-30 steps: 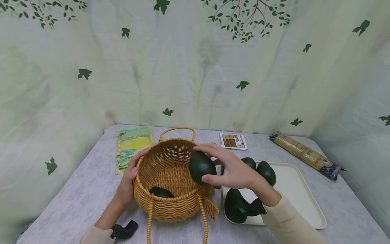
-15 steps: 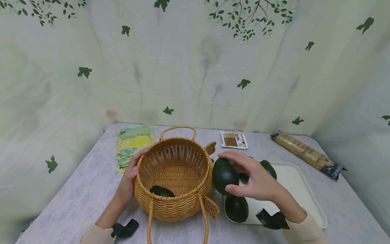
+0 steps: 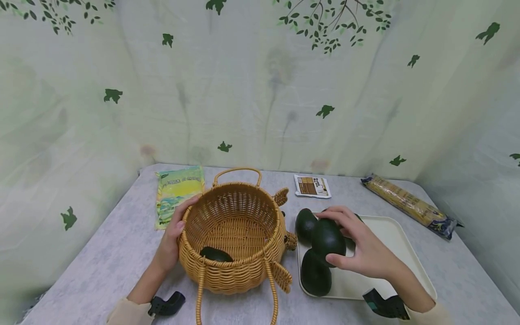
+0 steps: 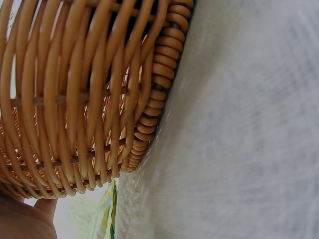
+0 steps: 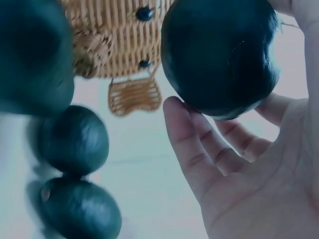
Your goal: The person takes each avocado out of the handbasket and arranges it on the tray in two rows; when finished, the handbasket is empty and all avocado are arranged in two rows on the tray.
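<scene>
A dark green avocado (image 3: pixel 328 242) is held above the white tray (image 3: pixel 387 266) by my right hand (image 3: pixel 363 246), thumb on the near side and fingers on the far side. The right wrist view shows this avocado (image 5: pixel 219 55) against the fingertips. Several more lie on the tray, among them a front avocado (image 3: pixel 315 275) and a back-left avocado (image 3: pixel 304 224); my hand partly hides others. My left hand (image 3: pixel 172 239) holds the left side of a wicker basket (image 3: pixel 231 282) at its rim. One avocado (image 3: pixel 216 254) lies inside it. Close up, the left wrist view shows the basket's woven wall (image 4: pixel 75 99).
A yellow-green packet (image 3: pixel 180 189) lies behind the basket at left. Farther back are a small white-and-brown packet (image 3: pixel 312 186) and a long noodle-like pack (image 3: pixel 410 205) at right. The basket's handle (image 3: pixel 237 170) stands up behind; another hangs at the front.
My right hand has moved right with the avocado, from the basket's right rim to above the tray. The left hand and basket have stayed in place.
</scene>
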`<state>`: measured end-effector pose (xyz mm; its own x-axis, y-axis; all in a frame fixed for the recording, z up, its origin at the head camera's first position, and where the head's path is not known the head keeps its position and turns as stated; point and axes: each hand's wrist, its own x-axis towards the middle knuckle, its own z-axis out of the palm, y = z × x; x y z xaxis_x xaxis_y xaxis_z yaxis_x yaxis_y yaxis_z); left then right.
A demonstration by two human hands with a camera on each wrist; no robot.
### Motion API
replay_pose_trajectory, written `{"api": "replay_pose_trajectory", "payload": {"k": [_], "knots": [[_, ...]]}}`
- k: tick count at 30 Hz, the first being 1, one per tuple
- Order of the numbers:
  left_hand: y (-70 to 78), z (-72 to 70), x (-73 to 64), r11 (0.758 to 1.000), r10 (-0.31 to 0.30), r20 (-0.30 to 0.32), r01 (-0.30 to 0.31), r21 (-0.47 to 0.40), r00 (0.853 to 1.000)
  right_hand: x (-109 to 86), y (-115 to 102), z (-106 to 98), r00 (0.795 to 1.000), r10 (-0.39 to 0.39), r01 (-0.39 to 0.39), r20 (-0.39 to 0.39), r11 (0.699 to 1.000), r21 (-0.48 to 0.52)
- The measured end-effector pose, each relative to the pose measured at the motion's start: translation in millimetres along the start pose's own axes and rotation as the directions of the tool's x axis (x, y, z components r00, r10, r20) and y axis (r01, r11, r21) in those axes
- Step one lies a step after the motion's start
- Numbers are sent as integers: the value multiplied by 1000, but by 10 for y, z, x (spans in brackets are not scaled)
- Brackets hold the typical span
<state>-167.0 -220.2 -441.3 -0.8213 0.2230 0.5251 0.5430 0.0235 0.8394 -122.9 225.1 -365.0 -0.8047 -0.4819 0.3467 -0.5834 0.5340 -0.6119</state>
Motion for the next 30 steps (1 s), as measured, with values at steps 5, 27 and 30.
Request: {"api": "replay_pose_trajectory", "payload": {"k": [5, 27, 30], "knots": [[4, 2, 2, 1000, 2, 2, -2, -4, 1000, -104, 77, -38, 998, 67, -67, 0, 996, -57], [9, -3, 14, 1000, 0, 12, 0, -8, 1000, -303, 333, -198, 919, 249, -241, 306, 968, -65], [7, -1, 3, 1000, -7, 11, 7, -8, 1000, -302, 348, -186, 900, 261, -264, 349, 964, -39]]}}
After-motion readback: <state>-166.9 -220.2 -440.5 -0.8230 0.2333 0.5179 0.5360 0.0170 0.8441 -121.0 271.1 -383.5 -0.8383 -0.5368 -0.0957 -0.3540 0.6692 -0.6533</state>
